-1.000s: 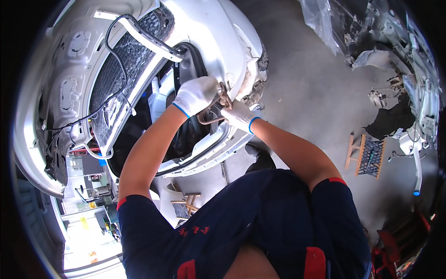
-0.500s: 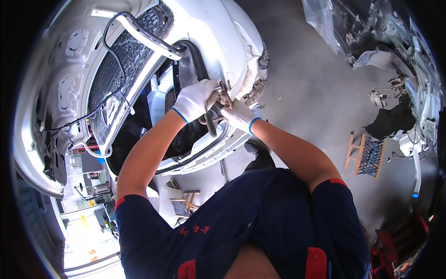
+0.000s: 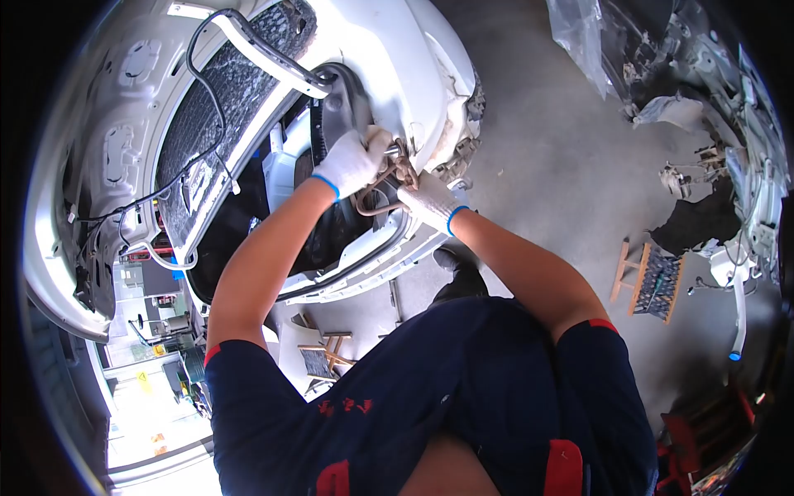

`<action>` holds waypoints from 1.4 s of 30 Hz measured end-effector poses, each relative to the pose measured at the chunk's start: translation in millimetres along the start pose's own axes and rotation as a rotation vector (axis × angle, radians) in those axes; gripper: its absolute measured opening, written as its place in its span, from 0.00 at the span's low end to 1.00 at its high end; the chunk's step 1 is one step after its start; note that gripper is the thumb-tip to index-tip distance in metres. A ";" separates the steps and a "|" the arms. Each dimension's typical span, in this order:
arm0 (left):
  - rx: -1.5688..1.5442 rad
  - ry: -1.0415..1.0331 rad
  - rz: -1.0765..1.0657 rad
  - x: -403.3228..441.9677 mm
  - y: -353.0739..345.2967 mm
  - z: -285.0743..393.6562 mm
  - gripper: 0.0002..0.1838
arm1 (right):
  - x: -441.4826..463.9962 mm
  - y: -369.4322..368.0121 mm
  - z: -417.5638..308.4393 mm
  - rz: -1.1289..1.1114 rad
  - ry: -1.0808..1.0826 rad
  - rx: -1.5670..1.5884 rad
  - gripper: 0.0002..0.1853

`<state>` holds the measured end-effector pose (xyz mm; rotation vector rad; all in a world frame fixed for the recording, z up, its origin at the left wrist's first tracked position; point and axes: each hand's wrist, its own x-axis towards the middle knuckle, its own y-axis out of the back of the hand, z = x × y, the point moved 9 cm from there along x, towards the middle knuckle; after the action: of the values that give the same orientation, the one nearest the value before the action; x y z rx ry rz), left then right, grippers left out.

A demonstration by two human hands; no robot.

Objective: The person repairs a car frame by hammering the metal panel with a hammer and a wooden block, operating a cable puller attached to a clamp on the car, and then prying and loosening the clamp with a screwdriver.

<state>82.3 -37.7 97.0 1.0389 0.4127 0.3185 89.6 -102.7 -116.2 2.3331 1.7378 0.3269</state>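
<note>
In white work gloves, both hands meet at the rear corner of a white car body (image 3: 389,50). Between them is a rusty brown metal piece (image 3: 405,169), which looks like a clamp or hook with a short silver part at its top. My left hand (image 3: 351,161) is closed beside the silver part, and its fingertips are partly hidden. My right hand (image 3: 432,201) is closed against the lower end of the rusty piece. A curved brown rod (image 3: 368,208) loops below my left hand, over the trunk opening's edge. Dark trim (image 3: 341,107) lines the opening above my left hand.
The raised trunk lid (image 3: 124,157) stands at the left with a loose black wiring cable (image 3: 219,116). Folding stools, one with a woven seat (image 3: 657,281), stand on the grey floor (image 3: 529,149). Stripped car parts (image 3: 719,157) and plastic sheeting (image 3: 579,41) are at the right.
The dark strip that hung down past my left hand no longer shows there. My left hand has turned slightly and shifted right; the curved rod is now more exposed. The view has shifted slightly.
</note>
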 end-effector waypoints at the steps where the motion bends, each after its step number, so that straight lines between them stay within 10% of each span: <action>1: 0.290 -0.231 -0.018 -4.0 -3.1 20.7 0.13 | 3.2 3.0 -1.5 0.013 0.001 0.002 0.23; 3: 0.705 -0.509 0.037 -16.5 -9.8 50.6 0.08 | 3.8 5.5 -4.2 0.027 -0.016 0.011 0.23; 8: -0.387 0.618 -0.193 -9.3 -12.2 -18.1 0.09 | -0.2 8.9 -9.5 -0.008 -0.035 0.012 0.23; 12: 0.681 -0.560 -0.005 -15.6 -8.8 53.8 0.08 | 2.3 1.3 -3.1 -0.013 -0.064 0.015 0.24; 16: 0.170 -0.257 0.074 -7.6 4.2 36.5 0.12 | -9.9 17.7 -15.4 -0.067 -0.277 0.189 0.25; 17: -0.221 0.454 -0.140 -9.6 -7.5 -6.6 0.17 | -5.7 18.0 -15.4 -0.057 -0.222 0.116 0.25; 19: -0.411 0.584 -0.236 -7.8 -10.7 -13.9 0.20 | -2.4 13.2 -12.1 -0.045 -0.162 0.056 0.25; 20: -0.390 0.542 -0.152 -7.7 -8.8 -8.8 0.21 | -2.5 11.0 -8.3 -0.036 -0.155 0.068 0.24; 23: 0.866 -0.583 -0.080 -6.2 -16.7 38.7 0.11 | -21.3 30.3 -31.3 -0.024 -0.344 0.331 0.23; 24: 1.009 -0.587 -0.072 -17.3 -20.9 57.8 0.10 | -18.8 24.0 -29.6 -0.053 -0.336 0.343 0.23; 28: 0.537 -0.374 0.042 -10.6 -7.6 24.8 0.12 | -12.4 15.6 -24.3 -0.102 -0.296 0.302 0.21; 32: -0.435 0.644 -0.288 -6.3 -14.9 -27.5 0.11 | -21.4 10.7 -27.9 -0.014 -0.351 0.567 0.11; 35: 0.611 -0.550 0.105 -11.1 -0.1 48.3 0.08 | -19.8 5.6 -22.4 0.000 -0.385 0.676 0.10; 36: 0.807 -0.642 -0.008 -16.3 -10.9 61.1 0.08 | -23.0 5.9 -24.8 0.000 -0.431 0.712 0.14; 39: 0.296 -0.067 -0.145 -3.6 -10.1 3.9 0.12 | -21.0 5.5 -22.7 0.011 -0.404 0.614 0.17; 40: 0.205 -0.184 0.051 -6.2 7.8 37.4 0.18 | -12.5 2.0 -16.5 0.026 -0.297 0.549 0.15; 41: -0.348 0.522 -0.120 -13.8 -4.4 1.5 0.20 | -4.8 -1.6 -10.2 0.048 -0.192 0.482 0.13; 42: -0.442 0.558 -0.175 -8.5 -9.3 -11.0 0.20 | 0.3 -12.7 0.6 0.065 -0.026 0.415 0.09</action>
<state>70.2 -37.5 85.5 0.4636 0.8849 0.5163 78.3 -98.8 -120.6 2.6610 1.8667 -0.0643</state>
